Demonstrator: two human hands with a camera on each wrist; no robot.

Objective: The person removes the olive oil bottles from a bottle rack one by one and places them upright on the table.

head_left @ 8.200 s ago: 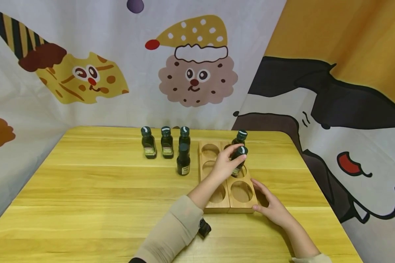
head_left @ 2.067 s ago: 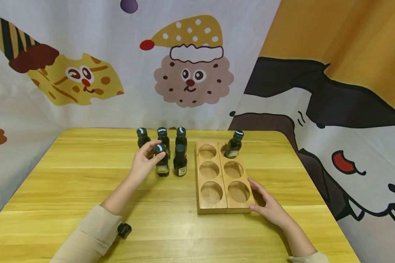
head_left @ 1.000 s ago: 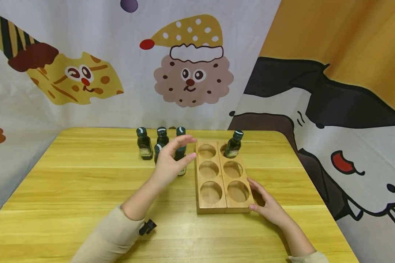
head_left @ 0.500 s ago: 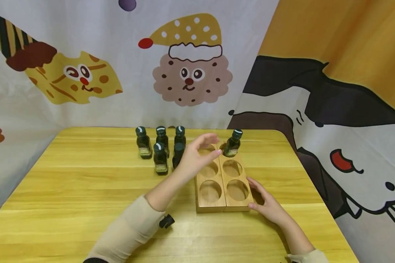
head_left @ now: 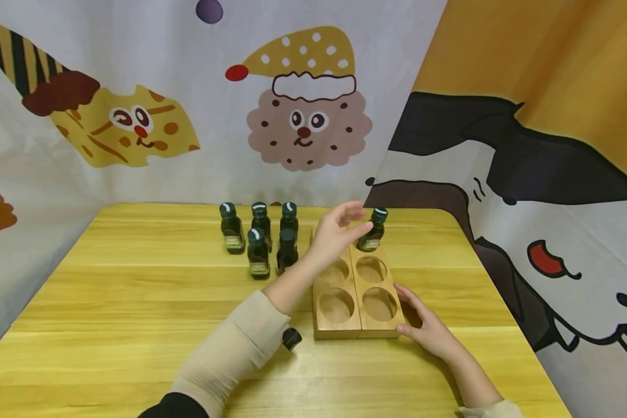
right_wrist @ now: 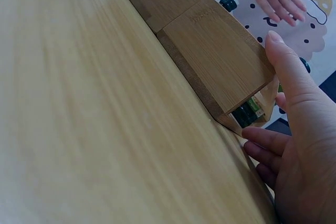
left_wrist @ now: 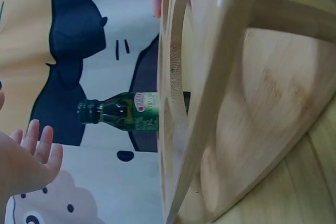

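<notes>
My left hand hovers over the far end of a two-column wooden rack, fingers spread and holding nothing. Its thumb tip overlaps a small dark green bottle in the head view. The left wrist view shows the hand apart from the bottle's cap. This bottle leans slightly in the far hole of the right column. My right hand rests against the rack's right side, thumb at the near corner and fingers loosely bent. Its underside contact is partly hidden in the right wrist view.
Several similar bottles, such as the front one, stand grouped left of the rack on the wooden table. A printed curtain hangs behind the table's far edge. A small black device sits at my left sleeve.
Earlier my left hand held a bottle over the rack, then among the group at left. It let that bottle go there and moved right to the remaining one. The right hand stayed put.
</notes>
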